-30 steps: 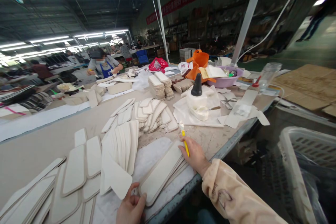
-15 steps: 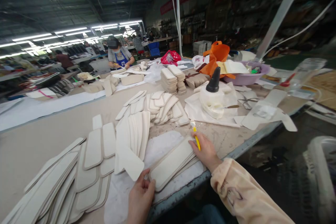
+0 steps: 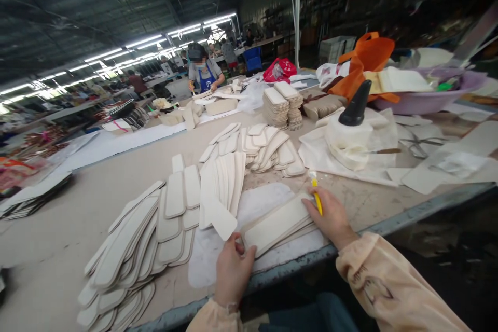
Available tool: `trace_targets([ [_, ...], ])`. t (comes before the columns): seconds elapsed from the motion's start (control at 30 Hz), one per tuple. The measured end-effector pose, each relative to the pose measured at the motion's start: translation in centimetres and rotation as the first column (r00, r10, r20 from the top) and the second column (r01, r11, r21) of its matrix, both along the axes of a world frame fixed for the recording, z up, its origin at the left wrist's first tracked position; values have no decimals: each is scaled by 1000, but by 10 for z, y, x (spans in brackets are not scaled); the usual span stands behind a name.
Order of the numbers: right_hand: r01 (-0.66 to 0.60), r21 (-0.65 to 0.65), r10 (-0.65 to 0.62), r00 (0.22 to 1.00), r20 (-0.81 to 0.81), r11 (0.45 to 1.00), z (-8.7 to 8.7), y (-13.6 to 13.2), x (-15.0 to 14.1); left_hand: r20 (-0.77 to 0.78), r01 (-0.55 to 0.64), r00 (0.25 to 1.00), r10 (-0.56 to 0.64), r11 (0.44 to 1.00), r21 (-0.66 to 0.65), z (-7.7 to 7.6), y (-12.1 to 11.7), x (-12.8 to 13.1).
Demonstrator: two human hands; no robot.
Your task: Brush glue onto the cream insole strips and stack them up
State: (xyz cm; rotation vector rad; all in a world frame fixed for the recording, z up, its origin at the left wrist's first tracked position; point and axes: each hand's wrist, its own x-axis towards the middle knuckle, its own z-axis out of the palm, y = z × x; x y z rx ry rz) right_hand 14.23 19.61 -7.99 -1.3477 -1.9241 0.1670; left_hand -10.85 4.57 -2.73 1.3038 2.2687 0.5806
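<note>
A long cream panel with rounded corners lies on top of a few similar panels near the table's front edge. My left hand is closed at its left end, thumb and fingers at the corner. A brush with a yellow handle and a whitish tip is held in my right hand, whose fingers also touch the panel's far right end. Just above my left fingertips juts a loose cream piece from a fanned stack. White sheeting lies beneath the panels.
Overlapping cream panels spread to the left. Beyond my right hand stands a white container with a black cone top, near scissors. A purple basin and neat stacks are farther back. A co-worker works across the table.
The view has swung left, so everything appears farther right. Both hands keep their places at the panel's ends, and the brush stays in my right hand.
</note>
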Motion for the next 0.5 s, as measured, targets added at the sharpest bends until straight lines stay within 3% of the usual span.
trace_targets([
  [0.2, -31, -1, 31, 1000, -5, 1000, 4, 0, 0, -6, 9, 1000, -9, 998, -56, 4, 6, -1],
  [0.5, -40, 39, 42, 999, -33, 998, 11, -4, 6, 96, -99, 991, 97, 995, 21, 12, 7, -5],
])
